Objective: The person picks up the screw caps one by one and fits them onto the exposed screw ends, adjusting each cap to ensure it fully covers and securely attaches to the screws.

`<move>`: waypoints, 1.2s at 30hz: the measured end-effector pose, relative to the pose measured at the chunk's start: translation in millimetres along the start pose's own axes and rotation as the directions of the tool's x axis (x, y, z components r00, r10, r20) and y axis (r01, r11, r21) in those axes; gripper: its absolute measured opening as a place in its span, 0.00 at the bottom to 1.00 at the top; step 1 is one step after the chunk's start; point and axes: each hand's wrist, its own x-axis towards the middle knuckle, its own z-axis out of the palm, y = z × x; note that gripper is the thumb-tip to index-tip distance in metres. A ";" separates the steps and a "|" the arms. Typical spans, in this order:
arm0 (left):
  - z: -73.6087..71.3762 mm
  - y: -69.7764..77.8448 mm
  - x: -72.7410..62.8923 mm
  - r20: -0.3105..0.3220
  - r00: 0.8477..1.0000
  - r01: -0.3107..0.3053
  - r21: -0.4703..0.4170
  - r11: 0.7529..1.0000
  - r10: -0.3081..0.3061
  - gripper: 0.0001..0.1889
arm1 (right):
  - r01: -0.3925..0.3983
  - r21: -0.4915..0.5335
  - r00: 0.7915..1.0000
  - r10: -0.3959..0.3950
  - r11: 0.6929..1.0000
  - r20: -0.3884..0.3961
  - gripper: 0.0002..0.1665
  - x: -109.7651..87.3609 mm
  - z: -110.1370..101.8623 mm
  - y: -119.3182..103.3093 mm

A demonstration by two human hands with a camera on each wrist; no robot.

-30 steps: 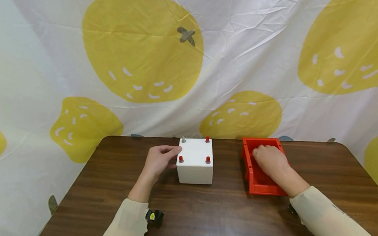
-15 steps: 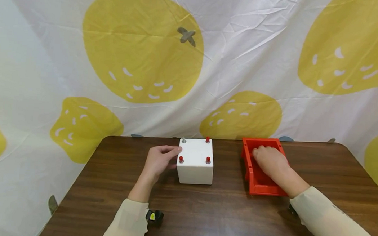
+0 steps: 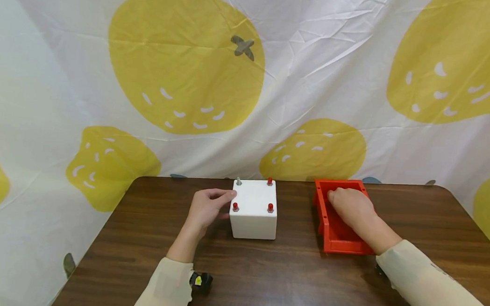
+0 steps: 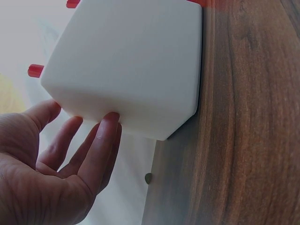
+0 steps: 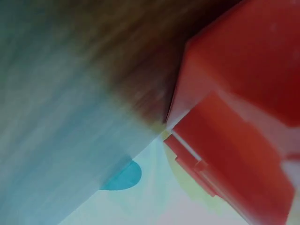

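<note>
A white box [image 3: 252, 226] stands on the table with an upright metal bolt at each top corner. Red caps [image 3: 270, 207] cover three of these; the back-left bolt [image 3: 238, 182] is bare metal. My left hand [image 3: 205, 207] is at the box's left side, thumb at the top edge. In the left wrist view, the fingertips [image 4: 110, 118] rest against the side face. My right hand [image 3: 353, 207] reaches down into a red bin [image 3: 344, 246]. Its fingers are bent and partly hidden, and I cannot tell whether they hold anything. The right wrist view shows mostly the bin's outside.
The brown wood-grain table [image 3: 287, 286] has its far edge just behind the box and bin. A white cloth with yellow fruit prints [image 3: 187, 60] hangs behind it. Bare tabletop separates the box from the bin. A black wrist device [image 3: 201, 281] sits at the left cuff.
The right hand has shifted very slightly inside the red bin. The left hand and the white box hold their places.
</note>
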 end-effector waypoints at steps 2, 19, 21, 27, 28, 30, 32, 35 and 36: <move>0.2 0.3 -0.5 -0.001 1.000 0.003 0.000 1.000 -0.003 0.16 | 0.008 -0.002 1.000 -0.008 1.000 0.001 0.15 0.6 1.2 1.6; 0.9 0.3 -0.6 -0.004 1.000 0.004 0.003 1.000 -0.004 0.17 | 0.074 -0.046 0.997 -0.075 0.996 -0.005 0.13 2.2 2.9 5.1; 0.8 0.3 -0.5 -0.005 1.000 0.003 0.008 1.000 -0.003 0.17 | 0.078 -0.066 0.997 -0.078 0.995 0.002 0.13 2.0 2.7 4.5; 0.9 0.7 -1.2 -0.007 1.000 0.003 0.006 1.000 -0.003 0.18 | 0.053 -0.052 0.998 -0.051 0.997 0.035 0.09 2.1 1.3 2.0; 0.8 0.4 -1.1 -0.008 1.000 0.001 0.007 1.000 -0.001 0.18 | 0.044 -0.032 0.998 -0.043 0.999 0.044 0.10 2.3 0.8 1.5; 0.9 -0.1 -1.1 -0.008 1.000 0.001 0.009 1.000 -0.001 0.18 | 0.029 0.007 0.997 -0.029 1.000 0.067 0.11 2.5 -0.4 0.4; 0.9 -0.4 -0.8 -0.009 1.000 0.003 0.011 1.000 -0.003 0.18 | 0.018 0.041 0.996 -0.022 0.999 0.091 0.10 2.7 -2.1 -0.6; 0.9 -0.4 -0.7 -0.009 1.000 0.004 0.008 1.000 -0.004 0.17 | -0.003 0.075 0.992 -0.007 0.997 0.126 0.08 1.9 -5.4 -1.9; 0.8 -0.5 -0.5 -0.008 1.000 0.002 0.003 1.000 -0.002 0.16 | -0.011 0.081 0.991 0.000 0.997 0.132 0.08 1.6 -6.7 -2.5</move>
